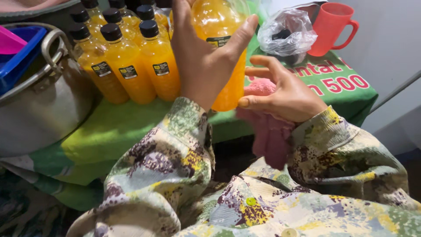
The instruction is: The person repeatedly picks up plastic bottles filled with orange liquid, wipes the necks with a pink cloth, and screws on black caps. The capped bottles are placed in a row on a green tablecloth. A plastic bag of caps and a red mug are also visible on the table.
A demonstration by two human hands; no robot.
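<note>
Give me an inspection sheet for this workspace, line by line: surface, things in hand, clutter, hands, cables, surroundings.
Surface: green printed cloth covers the table, draped over the front edge.
Things in hand: orange juice bottle raised above the table; pink cloth under the right hand.
Clutter: group of black-capped juice bottles; red plastic mug; clear plastic bag with dark contents.
Hands: left hand wraps the raised bottle; right hand holds the pink cloth, its thumb against the bottle's base.
Cables: nothing seen.
Surroundings: large metal pot at left, blue tub behind it; pale wall at right.
</note>
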